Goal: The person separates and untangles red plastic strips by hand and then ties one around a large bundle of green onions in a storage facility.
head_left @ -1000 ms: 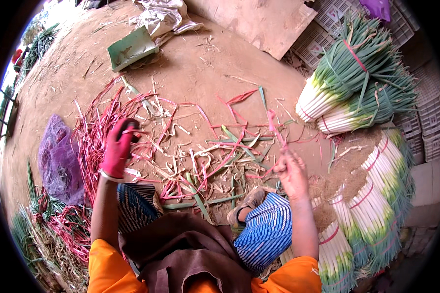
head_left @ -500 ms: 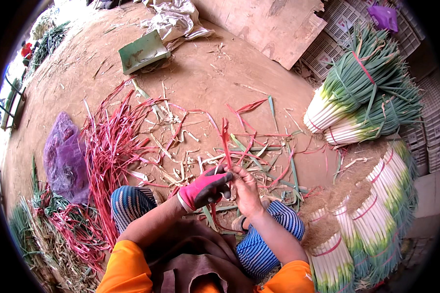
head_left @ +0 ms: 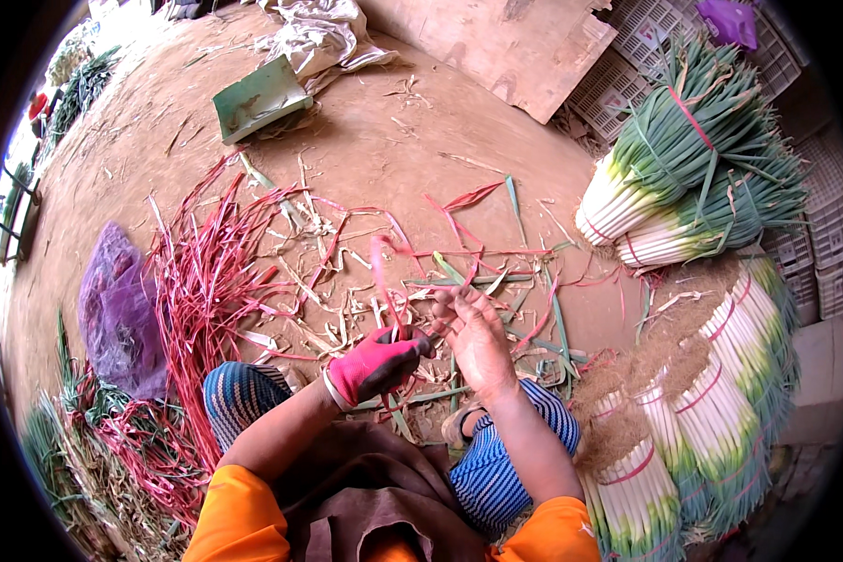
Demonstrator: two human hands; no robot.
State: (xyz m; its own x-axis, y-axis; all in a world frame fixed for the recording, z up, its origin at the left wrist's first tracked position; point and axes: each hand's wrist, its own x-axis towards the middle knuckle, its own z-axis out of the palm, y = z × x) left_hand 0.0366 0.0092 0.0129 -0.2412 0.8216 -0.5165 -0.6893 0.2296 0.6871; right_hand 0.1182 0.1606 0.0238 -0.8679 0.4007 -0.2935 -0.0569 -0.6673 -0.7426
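In front of me, my left hand [head_left: 377, 365], in a pink glove with dark fingers, is closed round a red plastic strip [head_left: 380, 273]. One end of the strip sticks up above the glove, blurred by motion. Just to the right, my bare right hand [head_left: 480, 345] is open, palm partly up, with its fingers apart and nothing visible in them. A tangled heap of red strips [head_left: 206, 272] lies on the left. Bundles of green onions [head_left: 712, 407], tied with red bands, lie close on my right, and larger tied green onion bundles [head_left: 670, 155] are stacked beyond them.
Loose leaf scraps [head_left: 347, 323] litter the ground ahead. A purple mesh bag [head_left: 122, 314] lies left of the red heap. Farther off are a green scoop-shaped container [head_left: 260, 98], a whitish sack [head_left: 323, 33], a wooden board [head_left: 496, 42] and plastic crates [head_left: 604, 94] at the right.
My hands have drawn apart: the right one has opened and let go of the red strip. My left hand has moved slightly left with the strip, which swings left.
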